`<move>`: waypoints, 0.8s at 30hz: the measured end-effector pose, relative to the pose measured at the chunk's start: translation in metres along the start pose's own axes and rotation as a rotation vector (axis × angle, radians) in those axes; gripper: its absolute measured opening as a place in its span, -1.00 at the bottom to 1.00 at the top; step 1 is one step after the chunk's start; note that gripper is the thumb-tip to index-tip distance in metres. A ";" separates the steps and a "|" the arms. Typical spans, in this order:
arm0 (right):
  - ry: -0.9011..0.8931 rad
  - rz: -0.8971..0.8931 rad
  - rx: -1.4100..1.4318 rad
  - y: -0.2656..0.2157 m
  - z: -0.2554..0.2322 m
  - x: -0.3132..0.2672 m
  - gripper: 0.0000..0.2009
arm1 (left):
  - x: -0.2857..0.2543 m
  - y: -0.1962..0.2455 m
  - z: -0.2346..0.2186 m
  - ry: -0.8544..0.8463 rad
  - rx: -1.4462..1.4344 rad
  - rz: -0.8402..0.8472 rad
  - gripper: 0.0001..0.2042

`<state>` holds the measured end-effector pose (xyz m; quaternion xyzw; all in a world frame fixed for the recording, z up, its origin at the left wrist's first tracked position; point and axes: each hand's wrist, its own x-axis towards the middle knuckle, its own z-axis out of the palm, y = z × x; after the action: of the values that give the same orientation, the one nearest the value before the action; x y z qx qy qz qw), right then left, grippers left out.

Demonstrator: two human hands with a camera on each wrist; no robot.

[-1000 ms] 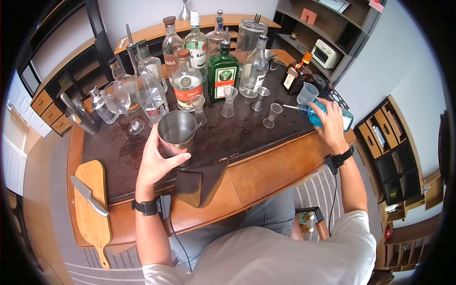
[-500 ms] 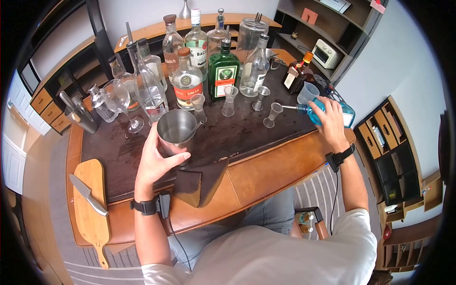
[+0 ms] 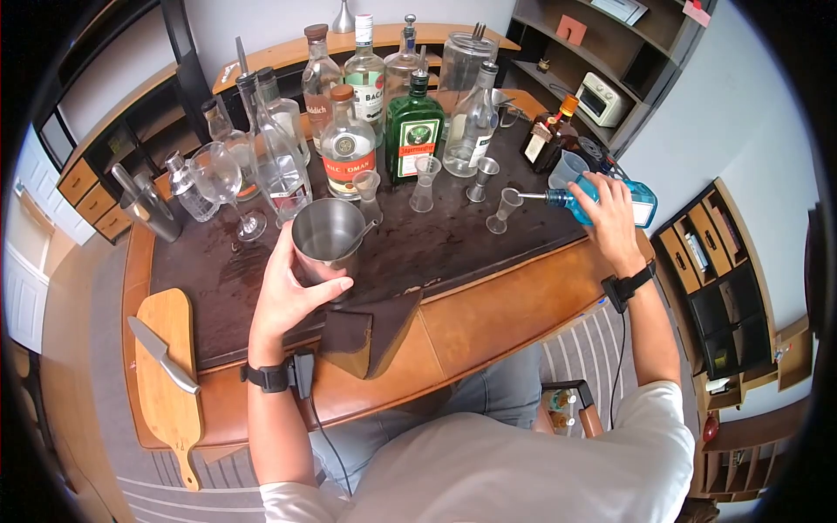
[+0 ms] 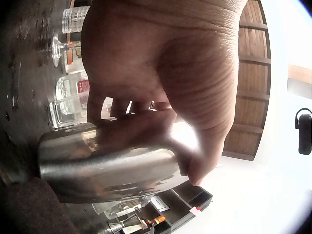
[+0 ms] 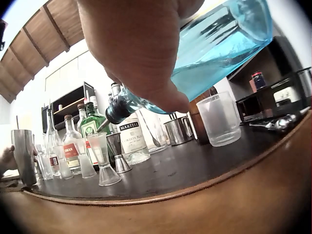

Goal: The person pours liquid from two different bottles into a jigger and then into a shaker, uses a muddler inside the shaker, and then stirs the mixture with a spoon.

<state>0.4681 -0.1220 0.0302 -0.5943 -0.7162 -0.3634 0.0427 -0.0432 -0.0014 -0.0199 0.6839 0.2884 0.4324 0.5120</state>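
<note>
My left hand [image 3: 292,301] grips a metal shaker tin [image 3: 330,228] from its near left side, thumb across the front. The tin stands upright on the dark table, and a thin metal piece juts out at its right rim. With my right hand [image 3: 612,228] I hold a blue glass bottle [image 3: 643,206] tipped on its side. In the right wrist view the bottle [image 5: 219,68] slopes down to the left, part-filled with liquid. Its metal pour spout [image 3: 534,196] meets the rim of a small clear double-cone jigger [image 5: 99,156], which stands on the table.
Behind stand several liquor bottles, among them a green one [image 3: 413,131]. Other jiggers, including a metal one [image 3: 480,181], are close by. A frosted cup [image 5: 219,119] stands beyond the blue bottle. At left are a wine glass [image 3: 216,174] and a knife [image 3: 163,356] on a wooden board [image 3: 166,418].
The blue bottle's base has risen, bringing it nearly level, its spout still at the clear jigger's rim. My left hand keeps the shaker tin in the same place.
</note>
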 end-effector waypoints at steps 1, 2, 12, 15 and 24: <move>0.002 -0.003 -0.003 0.000 -0.001 0.001 -0.25 | 0.000 0.001 0.000 -0.003 0.005 -0.009 -0.19; 0.004 -0.007 -0.006 0.000 -0.002 0.002 -0.26 | -0.001 0.002 -0.001 -0.007 0.011 -0.018 -0.19; -0.018 -0.017 -0.027 0.003 -0.004 0.002 -0.21 | -0.001 0.004 0.000 -0.008 -0.014 -0.040 -0.19; -0.023 -0.026 -0.041 0.003 -0.004 0.003 -0.18 | -0.001 0.003 0.001 -0.008 -0.031 -0.033 -0.19; -0.019 -0.034 -0.057 0.005 -0.005 0.004 -0.20 | -0.001 0.004 0.000 -0.011 -0.022 -0.029 -0.20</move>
<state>0.4694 -0.1216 0.0382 -0.5866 -0.7157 -0.3787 0.0128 -0.0438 -0.0040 -0.0168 0.6763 0.2907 0.4243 0.5273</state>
